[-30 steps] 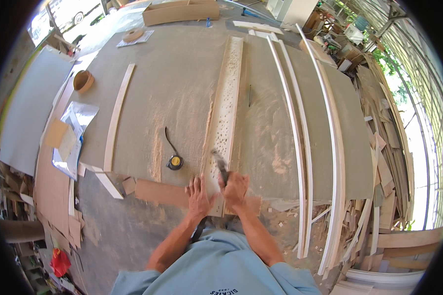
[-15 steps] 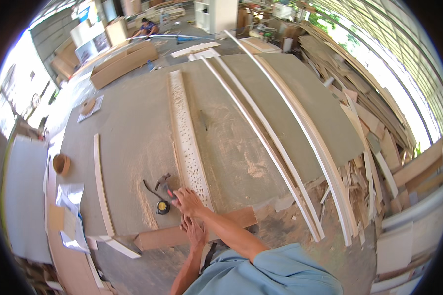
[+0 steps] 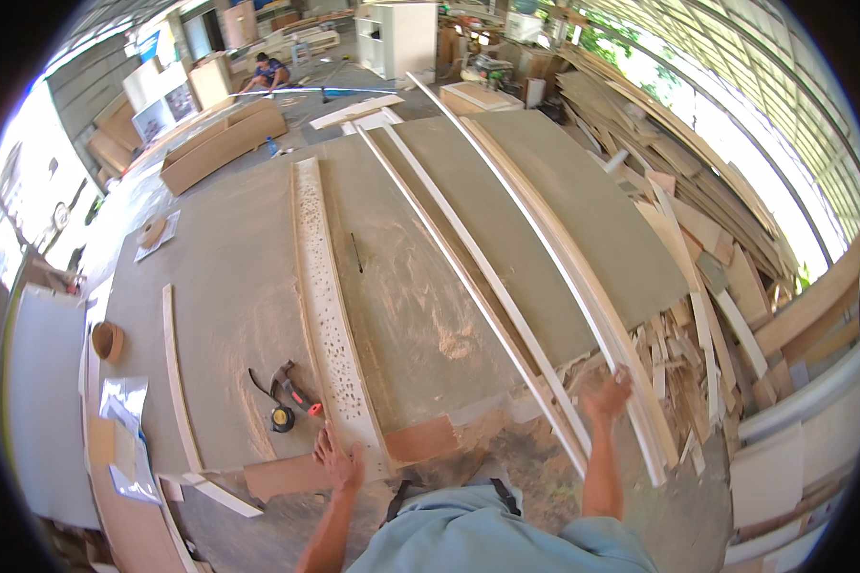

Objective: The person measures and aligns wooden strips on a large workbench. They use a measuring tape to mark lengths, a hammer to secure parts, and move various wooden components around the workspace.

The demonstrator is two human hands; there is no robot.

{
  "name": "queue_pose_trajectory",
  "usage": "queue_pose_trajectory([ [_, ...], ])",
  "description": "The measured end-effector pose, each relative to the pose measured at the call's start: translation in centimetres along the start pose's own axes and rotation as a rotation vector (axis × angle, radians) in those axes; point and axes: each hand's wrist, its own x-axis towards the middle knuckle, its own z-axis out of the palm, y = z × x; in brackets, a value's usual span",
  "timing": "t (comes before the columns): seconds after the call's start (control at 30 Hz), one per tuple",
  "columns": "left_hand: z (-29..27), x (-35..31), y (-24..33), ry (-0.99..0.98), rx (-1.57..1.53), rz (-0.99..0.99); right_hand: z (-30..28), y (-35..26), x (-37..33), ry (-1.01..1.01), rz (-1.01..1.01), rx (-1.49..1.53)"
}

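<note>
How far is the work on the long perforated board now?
Done: the perforated board carries holes along its whole length, and the hammer lies beside it. In hand: the left hand rests on its near end while the right hand reaches to the white strips. Left: those strips lie loose.

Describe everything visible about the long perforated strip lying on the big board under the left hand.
The perforated strip is a long, narrow, pale wooden-looking plank, dotted along its length with many small dark holes and dusted with sawdust. It lies flat on the grey-green board, running from the near edge away from the person. The left hand rests open at its near end. A hammer lies just to its left, seemingly touching its edge.
</note>
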Motion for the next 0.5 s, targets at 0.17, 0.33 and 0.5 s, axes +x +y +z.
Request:
queue_pose_trajectory([
  [0.17,0.4,0.1,-0.3,0.114,-0.018,-0.025,-1.6,10.6,5.7,-0.258,-0.001,-0.151],
  [0.33,1.1,-3.0,3.2,0.497,-0.108,-0.141,-0.2,14.3,9.3,-0.391,-0.155,-0.049],
  [0.5,2.2,-8.1,14.1,0.539,-0.219,-0.121,2.5,17.5,11.7,-0.304,-0.352,0.073],
])
